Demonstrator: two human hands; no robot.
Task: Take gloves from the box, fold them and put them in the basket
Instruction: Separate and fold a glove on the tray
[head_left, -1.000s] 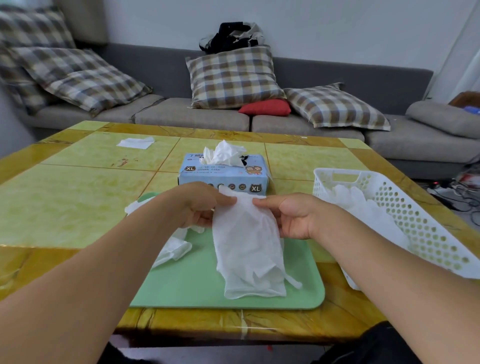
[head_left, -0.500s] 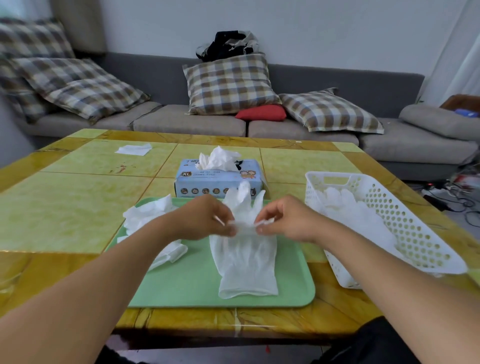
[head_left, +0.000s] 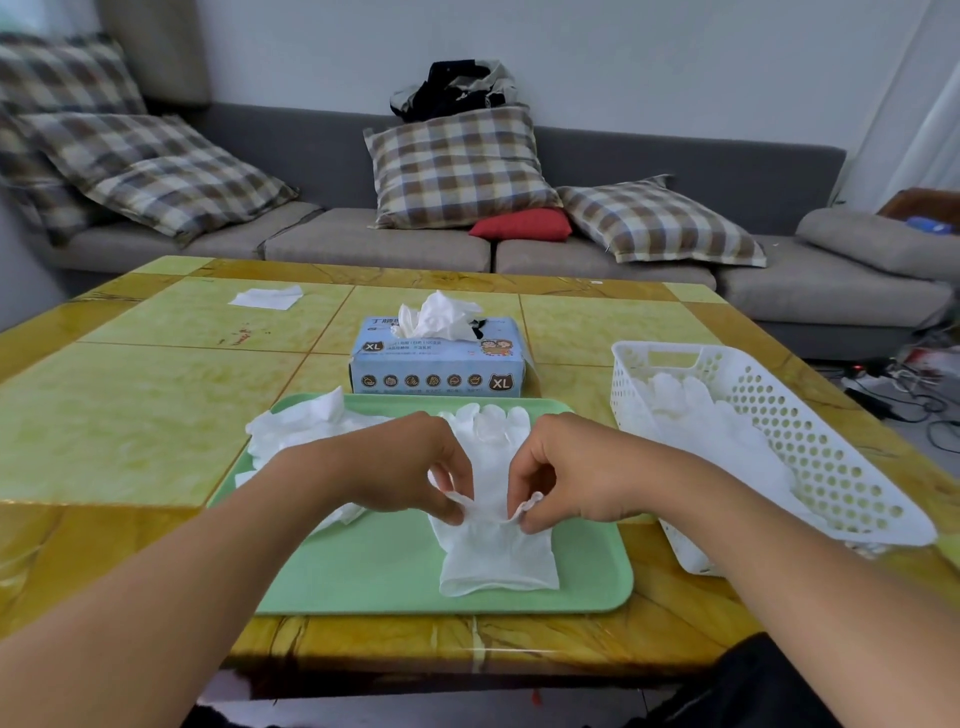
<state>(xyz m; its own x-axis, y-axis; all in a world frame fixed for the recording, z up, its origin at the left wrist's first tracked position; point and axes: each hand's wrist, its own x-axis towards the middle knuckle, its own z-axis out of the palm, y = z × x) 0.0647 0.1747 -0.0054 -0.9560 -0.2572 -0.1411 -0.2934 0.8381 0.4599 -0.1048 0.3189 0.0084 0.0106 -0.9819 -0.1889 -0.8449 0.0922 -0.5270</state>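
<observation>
Several gloves already lie in the basket (head_left: 810, 441), while the left hand (head_left: 400, 467) and right hand (head_left: 566, 470) pinch one flat glove (head_left: 493, 551) mid-fold (more wait in the box (head_left: 436, 371)).

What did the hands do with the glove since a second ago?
The glove hung from both hands a second ago; now it lies flat on the tray, fingers toward the box. The left hand and right hand slid their pinch down to its middle. The basket and the glove pile stayed put.
</observation>
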